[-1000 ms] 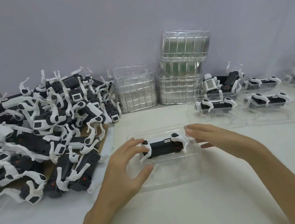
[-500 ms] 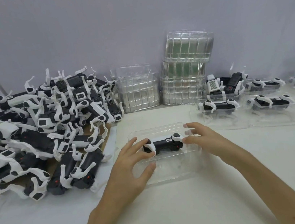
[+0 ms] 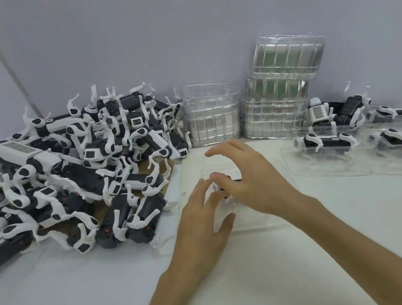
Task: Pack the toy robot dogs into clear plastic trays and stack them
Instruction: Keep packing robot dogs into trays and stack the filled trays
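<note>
The right hand (image 3: 253, 183) is covering the toy robot dog (image 3: 232, 179) in the clear tray (image 3: 256, 223); pinching or pressing, I cannot tell. The left hand (image 3: 199, 225) is resting released against the tray. Filled trays (image 3: 328, 146) are sitting side by side rightward; a large pile (image 3: 69, 176) is awaiting packing.

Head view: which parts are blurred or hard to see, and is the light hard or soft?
In the head view, the right hand and left hand are slightly blurred; the clear tray under them almost vanishes against the white table; light is soft, shadows faint; the stacked empty trays show glints; the wide lens tilts the pole.
</note>
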Demonstrator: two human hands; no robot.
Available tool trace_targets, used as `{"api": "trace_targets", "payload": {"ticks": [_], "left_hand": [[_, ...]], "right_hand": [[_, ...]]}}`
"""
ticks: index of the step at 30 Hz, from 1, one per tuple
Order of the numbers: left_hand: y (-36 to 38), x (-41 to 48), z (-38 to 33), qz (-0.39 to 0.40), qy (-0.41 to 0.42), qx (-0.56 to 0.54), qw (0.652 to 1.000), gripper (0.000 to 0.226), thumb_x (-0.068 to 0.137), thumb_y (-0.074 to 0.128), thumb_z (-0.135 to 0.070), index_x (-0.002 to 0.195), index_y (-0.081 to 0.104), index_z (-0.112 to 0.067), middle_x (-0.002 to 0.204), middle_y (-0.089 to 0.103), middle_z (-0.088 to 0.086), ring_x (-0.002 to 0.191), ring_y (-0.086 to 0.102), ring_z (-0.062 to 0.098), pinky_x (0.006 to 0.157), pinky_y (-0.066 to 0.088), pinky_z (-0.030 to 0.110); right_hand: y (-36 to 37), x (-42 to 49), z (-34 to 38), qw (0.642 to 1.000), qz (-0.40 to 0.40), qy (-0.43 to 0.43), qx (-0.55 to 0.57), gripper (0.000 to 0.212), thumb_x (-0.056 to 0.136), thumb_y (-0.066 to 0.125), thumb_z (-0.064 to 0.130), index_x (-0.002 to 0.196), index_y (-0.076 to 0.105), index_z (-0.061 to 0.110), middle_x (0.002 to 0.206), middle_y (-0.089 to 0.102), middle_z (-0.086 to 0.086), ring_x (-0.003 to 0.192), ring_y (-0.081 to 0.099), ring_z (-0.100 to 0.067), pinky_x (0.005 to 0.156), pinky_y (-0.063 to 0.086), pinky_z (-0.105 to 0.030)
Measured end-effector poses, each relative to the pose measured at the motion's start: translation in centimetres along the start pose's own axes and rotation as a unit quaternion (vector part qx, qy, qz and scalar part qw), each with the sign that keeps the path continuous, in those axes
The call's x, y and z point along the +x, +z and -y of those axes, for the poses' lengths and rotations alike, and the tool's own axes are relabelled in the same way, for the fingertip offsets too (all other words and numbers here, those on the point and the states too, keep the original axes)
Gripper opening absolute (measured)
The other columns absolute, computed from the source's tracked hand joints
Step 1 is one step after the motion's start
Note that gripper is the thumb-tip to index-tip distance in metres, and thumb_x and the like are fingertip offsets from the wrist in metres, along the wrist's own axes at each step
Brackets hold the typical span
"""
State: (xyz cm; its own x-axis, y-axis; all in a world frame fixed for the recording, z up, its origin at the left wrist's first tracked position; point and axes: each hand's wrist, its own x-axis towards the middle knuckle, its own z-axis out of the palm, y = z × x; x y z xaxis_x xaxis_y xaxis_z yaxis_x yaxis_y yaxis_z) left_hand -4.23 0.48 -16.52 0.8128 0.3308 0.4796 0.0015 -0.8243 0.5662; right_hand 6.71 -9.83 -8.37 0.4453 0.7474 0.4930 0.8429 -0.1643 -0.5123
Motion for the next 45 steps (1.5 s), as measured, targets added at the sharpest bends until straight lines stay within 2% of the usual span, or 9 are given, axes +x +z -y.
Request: {"api": "trace_targets", "payload": {"ticks": [3,6,9,11,14,19,34,38,45], "left_hand": [[-0.4,0.0,0.2,-0.014,-0.015,-0.009,1.000,0.043,0.092,0.066,-0.027,0.134,0.055,-0.023,0.153,0.035,-0.010,0.142,0.036,0.011,0.110,0.040,0.037],[-0.1,0.2,0.5,-0.034,-0.018,-0.009,0.999,0.044,0.090,0.067,-0.024,0.132,0.056,-0.022,0.152,0.039,-0.010,0.145,0.032,0.011,0.111,0.038,0.040],[0.4,0.2,0.4,-0.053,-0.055,-0.016,0.997,0.057,0.088,0.070,-0.028,0.141,0.047,-0.023,0.158,0.033,-0.011,0.145,0.033,0.011,0.115,0.035,0.038],[0.7,0.0,0.7,-0.041,-0.090,-0.027,0.995,0.074,0.090,0.068,-0.028,0.152,0.028,-0.027,0.165,0.010,-0.013,0.145,0.030,0.011,0.114,0.029,0.026],[1.0,-0.3,1.3,-0.017,-0.147,-0.046,0.988,0.085,0.093,0.064,-0.025,0.157,0.009,-0.028,0.158,-0.015,-0.022,0.146,0.030,0.015,0.107,0.033,0.027],[1.1,-0.4,1.4,0.017,-0.166,-0.007,0.986,0.083,0.093,0.062,-0.029,0.157,0.008,-0.028,0.163,-0.018,-0.016,0.139,0.040,0.019,0.100,0.039,0.032],[1.0,-0.5,1.5,0.047,-0.185,0.022,0.981,0.063,0.095,0.059,-0.032,0.150,0.027,-0.031,0.164,-0.018,-0.014,0.132,0.045,0.021,0.097,0.042,0.033],[1.0,-0.6,1.5,0.047,-0.177,0.030,0.983,0.062,0.095,0.059,-0.033,0.149,0.028,-0.031,0.164,-0.018,-0.011,0.135,0.042,0.021,0.099,0.041,0.033],[1.0,-0.5,1.4,0.053,-0.172,0.044,0.983,0.060,0.096,0.058,-0.033,0.148,0.029,-0.031,0.165,-0.018,-0.009,0.132,0.045,0.023,0.097,0.041,0.032]], "right_hand": [[-0.3,1.5,-0.5,0.979,0.194,0.058,-0.033,0.059,0.090,0.064,0.048,0.144,0.042,0.038,0.150,0.036,0.016,0.134,0.039,-0.008,0.114,0.033,-0.041],[0.1,0.5,-2.1,0.962,0.254,0.073,-0.062,0.062,0.090,0.065,0.047,0.146,0.039,0.039,0.146,0.040,0.016,0.130,0.040,-0.006,0.113,0.032,-0.039],[-0.1,-0.6,-3.5,0.969,0.225,0.036,-0.101,0.049,0.092,0.066,0.041,0.139,0.052,0.035,0.134,0.050,0.011,0.123,0.045,-0.008,0.105,0.036,-0.038],[0.0,-0.9,-3.9,0.968,0.209,0.004,-0.139,0.035,0.096,0.061,0.037,0.131,0.060,0.036,0.127,0.051,0.009,0.119,0.048,-0.011,0.098,0.037,-0.037],[0.7,-0.3,-4.4,0.965,0.196,-0.016,-0.172,0.026,0.100,0.054,0.032,0.124,0.064,0.036,0.116,0.051,0.010,0.105,0.051,-0.011,0.085,0.036,-0.035],[1.2,3.0,-7.2,0.963,0.148,0.012,-0.226,0.028,0.103,0.050,0.030,0.128,0.063,0.031,0.139,0.051,0.006,0.109,0.059,-0.022,0.074,0.029,-0.028],[-7.1,-0.8,-15.2,0.962,0.112,0.131,-0.211,0.029,0.101,0.056,0.029,0.128,0.065,0.029,0.136,0.057,0.013,0.117,0.060,-0.011,0.102,0.041,-0.035],[-10.0,-3.1,-16.8,0.959,0.088,0.154,-0.220,0.028,0.099,0.058,0.027,0.126,0.066,0.030,0.136,0.058,0.011,0.127,0.052,-0.013,0.111,0.032,-0.045],[-12.6,-6.5,-19.2,0.943,0.031,0.220,-0.247,0.036,0.101,0.054,0.033,0.136,0.057,0.033,0.149,0.048,0.009,0.144,0.032,-0.017,0.115,0.010,-0.036]]}}
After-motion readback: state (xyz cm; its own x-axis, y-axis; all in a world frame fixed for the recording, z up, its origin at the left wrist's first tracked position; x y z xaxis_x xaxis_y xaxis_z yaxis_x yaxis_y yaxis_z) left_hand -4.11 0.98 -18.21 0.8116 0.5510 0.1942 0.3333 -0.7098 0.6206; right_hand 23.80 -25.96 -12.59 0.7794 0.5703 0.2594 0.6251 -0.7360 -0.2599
